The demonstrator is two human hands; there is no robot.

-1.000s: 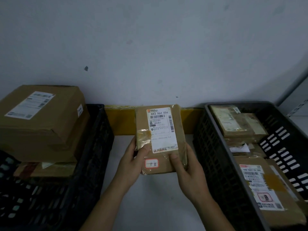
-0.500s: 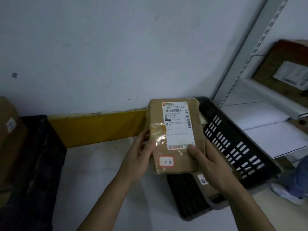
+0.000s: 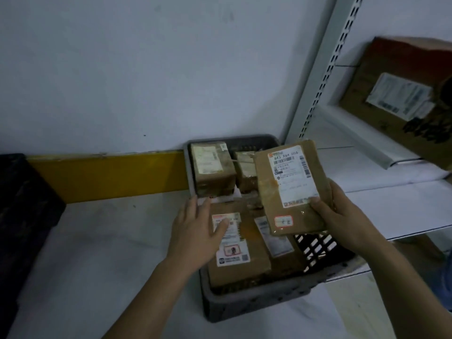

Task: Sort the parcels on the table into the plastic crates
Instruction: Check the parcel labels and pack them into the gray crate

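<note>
A flat brown parcel with a white shipping label is held in my right hand, tilted above the right side of the grey plastic crate. My left hand is open, fingers spread, resting on a labelled brown parcel lying in the crate's near half. Two smaller taped boxes stand at the crate's far end. Another flat parcel lies partly hidden under the one I hold.
A black crate stands at the left edge of the white table. A yellow strip runs along the wall. On the right, white metal shelving carries a large cardboard box.
My view has swung right. My left hand has let go of the parcel and dropped onto a parcel in the crate. My right hand alone now holds the parcel over the crate.
</note>
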